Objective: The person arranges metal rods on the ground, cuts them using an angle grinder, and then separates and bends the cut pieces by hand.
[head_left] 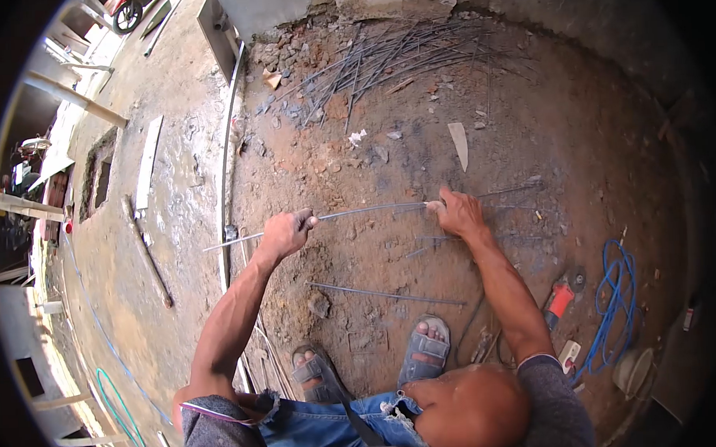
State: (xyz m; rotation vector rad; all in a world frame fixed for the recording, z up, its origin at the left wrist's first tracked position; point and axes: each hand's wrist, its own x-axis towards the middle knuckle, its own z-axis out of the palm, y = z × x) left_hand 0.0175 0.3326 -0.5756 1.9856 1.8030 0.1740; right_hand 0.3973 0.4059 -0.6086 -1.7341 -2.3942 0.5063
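A thin steel rod (pixel 369 210) stretches across in front of me, held above the dirt and slightly bowed. My left hand (pixel 287 232) is closed round it, and the rod's free end sticks out to the left. Further right, my right hand (pixel 457 212) also grips the rod, with its fingers wrapped about it. Beyond that hand a dark rod (pixel 508 190) runs on to the right; I cannot tell whether it is the same one. On the ground below my hands lies another cut rod (pixel 388 294), just ahead of my sandals (pixel 422 355).
A heap of loose rods (pixel 407 52) lies by the far wall. To my right are an orange angle grinder (pixel 561 299), a coiled blue cable (pixel 613 293) and a white socket strip (pixel 569 353). A long metal bar (pixel 224 173) and a wooden stick (pixel 148 254) lie leftward.
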